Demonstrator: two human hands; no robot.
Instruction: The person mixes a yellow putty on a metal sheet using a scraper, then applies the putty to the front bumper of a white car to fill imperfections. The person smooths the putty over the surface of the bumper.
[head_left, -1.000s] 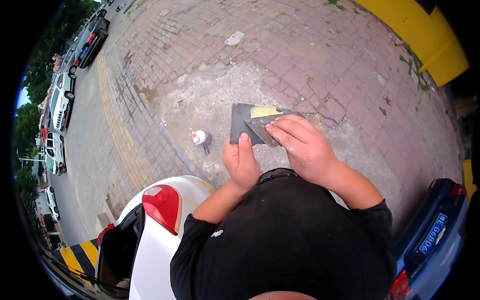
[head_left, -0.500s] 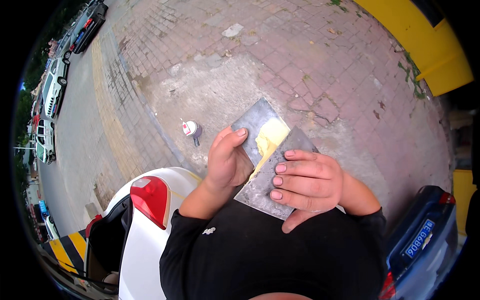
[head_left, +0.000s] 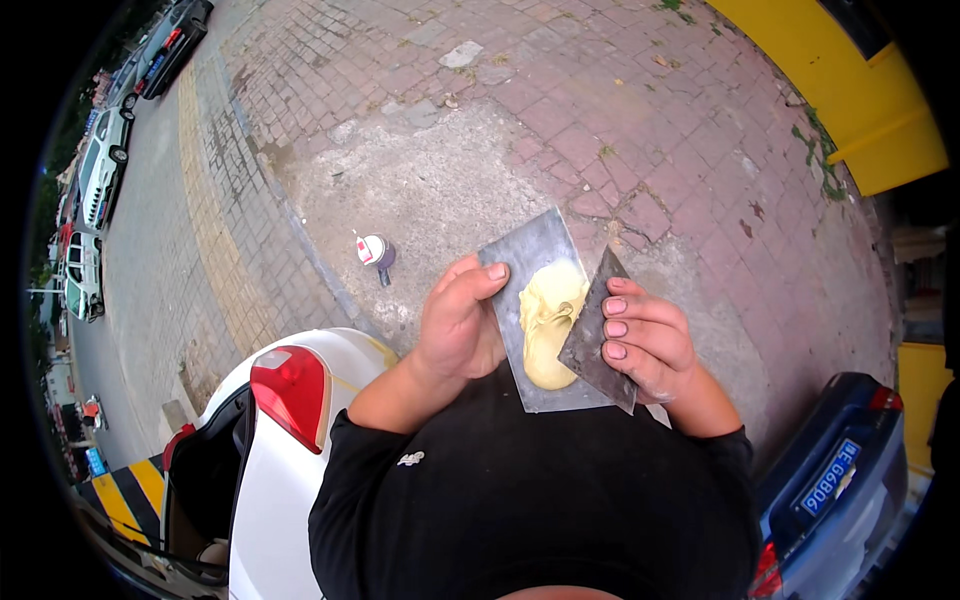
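My left hand (head_left: 458, 318) grips a flat grey metal plate (head_left: 525, 245) by its left side, thumb on top. A mound of pale yellow putty (head_left: 548, 325) lies spread over the middle of that plate. In my right hand (head_left: 655, 345) is a dark grey spreader blade (head_left: 600, 335), held with the fingers across its face and the thumb hidden behind. The blade is tilted, and its left corner meets the right side of the putty. Its lower end overlaps the plate's right lower corner.
A white car body with a red tail light (head_left: 290, 390) stands at my left, its rear opening uncovered. On the ground ahead sits a small can with a white lid (head_left: 376, 252). A blue car (head_left: 830, 490) is at the right, a yellow machine (head_left: 860, 110) at the far right.
My right hand has moved right and turned the blade steeper, uncovering more of the plate. The putty now shows as a wide mound reaching down toward the plate's near edge.
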